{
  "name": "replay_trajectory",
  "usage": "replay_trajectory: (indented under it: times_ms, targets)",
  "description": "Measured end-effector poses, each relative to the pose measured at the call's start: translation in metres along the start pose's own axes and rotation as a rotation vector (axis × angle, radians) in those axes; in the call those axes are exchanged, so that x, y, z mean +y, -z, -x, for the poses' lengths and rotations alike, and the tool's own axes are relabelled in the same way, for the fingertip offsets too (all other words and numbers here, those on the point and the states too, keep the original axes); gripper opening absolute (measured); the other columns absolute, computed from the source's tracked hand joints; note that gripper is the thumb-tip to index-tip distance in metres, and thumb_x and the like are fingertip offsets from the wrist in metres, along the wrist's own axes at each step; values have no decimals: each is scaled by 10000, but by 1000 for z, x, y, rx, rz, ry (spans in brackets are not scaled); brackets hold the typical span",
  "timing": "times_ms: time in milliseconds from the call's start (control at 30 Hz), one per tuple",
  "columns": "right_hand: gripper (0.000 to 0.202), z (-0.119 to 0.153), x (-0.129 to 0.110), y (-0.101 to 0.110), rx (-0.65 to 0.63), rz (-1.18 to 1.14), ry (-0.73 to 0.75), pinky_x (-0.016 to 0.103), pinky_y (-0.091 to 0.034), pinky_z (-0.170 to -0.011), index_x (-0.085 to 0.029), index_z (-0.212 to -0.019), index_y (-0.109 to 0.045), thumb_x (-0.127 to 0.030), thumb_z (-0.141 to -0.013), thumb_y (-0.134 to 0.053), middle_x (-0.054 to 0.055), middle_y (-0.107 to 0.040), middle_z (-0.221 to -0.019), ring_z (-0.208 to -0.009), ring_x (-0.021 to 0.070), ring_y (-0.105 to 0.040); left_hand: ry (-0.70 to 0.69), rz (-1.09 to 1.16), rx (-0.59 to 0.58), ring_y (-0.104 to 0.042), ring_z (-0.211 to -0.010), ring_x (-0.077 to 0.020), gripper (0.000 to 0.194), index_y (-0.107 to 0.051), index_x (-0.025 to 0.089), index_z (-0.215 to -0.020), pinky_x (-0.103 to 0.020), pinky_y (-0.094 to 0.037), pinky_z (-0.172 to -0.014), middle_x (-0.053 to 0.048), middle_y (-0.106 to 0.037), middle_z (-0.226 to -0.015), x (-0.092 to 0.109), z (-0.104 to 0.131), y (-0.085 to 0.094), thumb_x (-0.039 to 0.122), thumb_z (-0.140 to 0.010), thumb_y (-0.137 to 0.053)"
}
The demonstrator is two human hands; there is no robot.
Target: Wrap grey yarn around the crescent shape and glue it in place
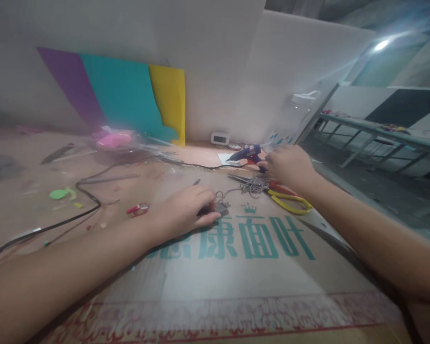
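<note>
My left hand [188,208] rests on the printed cardboard with its fingers curled round a small grey piece [222,208], partly hidden by them. Grey cord [254,188] runs from near that piece into a loose tangle. My right hand [290,165] is closed at the handle of a blue hot glue gun [246,153] with a small red light; its nozzle points left over a white paper [227,159]. Just below are scissors with yellow and red handles [290,202], their blades partly under the cord.
Coloured sheets [122,95] lean on the wall behind a plastic bag with pink material [114,139]. A black cable [89,196] crosses the left side, near green scraps [59,193] and a red item [138,209]. A small white digital clock [220,139] stands at the back.
</note>
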State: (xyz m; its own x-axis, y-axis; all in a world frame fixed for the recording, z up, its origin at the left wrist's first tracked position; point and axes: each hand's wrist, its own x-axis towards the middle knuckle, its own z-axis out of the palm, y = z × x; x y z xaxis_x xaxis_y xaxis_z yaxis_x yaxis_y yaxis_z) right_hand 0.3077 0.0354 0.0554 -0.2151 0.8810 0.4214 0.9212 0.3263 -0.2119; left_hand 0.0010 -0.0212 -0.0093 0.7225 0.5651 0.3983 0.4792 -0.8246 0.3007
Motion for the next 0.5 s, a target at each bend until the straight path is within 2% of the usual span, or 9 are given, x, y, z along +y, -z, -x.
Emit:
replay_trajectory:
  times_ms: [67,100,167,267,367,500]
  targets:
    - [179,18,-19,2,-7,1,122,386,-434,-986,-214,-818,-688,-374,-868,-627,90,-708,-970,-1082,277,-609,-19,9,7,-593,-912,-194,188,-523,195,-867,-312,-458,-778,-58,-631,-982,1,0,1,368,-934,-550]
    - [139,26,-30,1,-9,-44,277,386,-461,-973,-227,-921,-695,-309,-901,-584,73,-706,-1023,-1052,248,-625,-27,15,11,-595,-906,-191,186,-522,194,-867,-309,-460,-775,-56,-632,-980,2,0,1,365,-935,-552]
    - [227,40,-52,-4,52,-184,534,361,-512,-929,-225,-1078,-669,-185,-940,-493,68,-693,-1092,-1052,201,-636,-59,35,28,-599,-885,-181,182,-519,193,-869,-301,-464,-766,-52,-637,-976,4,1,2,358,-932,-561]
    - [363,52,-72,-15,82,-251,758,337,-536,-915,-206,-1169,-640,-59,-932,-408,95,-648,-1179,-1132,174,-607,-110,68,52,-614,-862,-172,175,-517,194,-873,-286,-470,-741,-42,-651,-960,6,2,4,349,-924,-578]
    - [390,56,-73,-26,104,-240,833,325,-555,-864,-225,-1164,-648,-33,-915,-418,101,-613,-1224,-1104,172,-610,-123,89,68,-633,-853,-167,172,-523,198,-867,-276,-472,-718,-35,-666,-965,7,3,5,346,-914,-596]
    - [416,60,-66,-38,73,-336,780,291,-560,-777,-247,-1145,-650,1,-883,-444,93,-564,-1273,-1008,152,-621,-150,122,95,-653,-853,-161,191,-526,199,-839,-264,-482,-710,-31,-680,-974,9,4,5,351,-898,-625]
